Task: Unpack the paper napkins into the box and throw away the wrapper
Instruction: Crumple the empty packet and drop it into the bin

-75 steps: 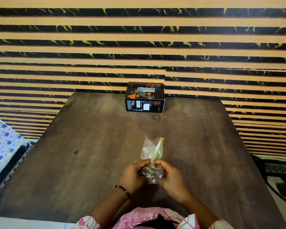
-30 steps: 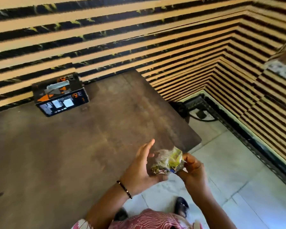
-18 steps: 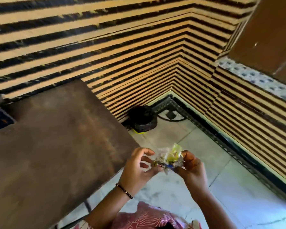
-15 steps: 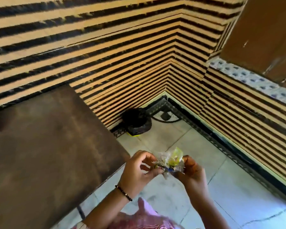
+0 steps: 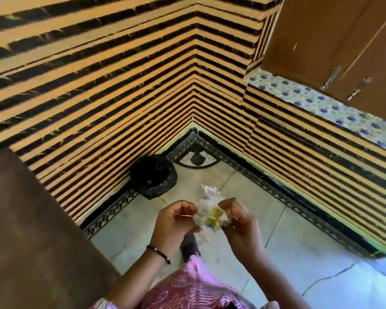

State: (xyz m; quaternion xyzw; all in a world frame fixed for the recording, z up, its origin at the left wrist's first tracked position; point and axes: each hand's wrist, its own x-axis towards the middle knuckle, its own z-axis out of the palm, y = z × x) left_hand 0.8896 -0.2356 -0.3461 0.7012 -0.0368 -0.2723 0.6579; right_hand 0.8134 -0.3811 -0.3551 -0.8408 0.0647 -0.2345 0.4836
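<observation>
Left hand (image 5: 175, 221) and right hand (image 5: 240, 220) – both grasping the crumpled wrapper (image 5: 210, 214) above the floor

At the lower centre of the frame the wrapper (image 5: 211, 216) sits between the left hand (image 5: 176, 221) and the right hand (image 5: 240, 221), above the floor (image 5: 288, 253). The bin (image 5: 153, 177) stands above them, against the wall (image 5: 98, 85). The table (image 5: 31, 230) fills the lower left; a cabinet (image 5: 343, 41) occupies the upper right.
</observation>
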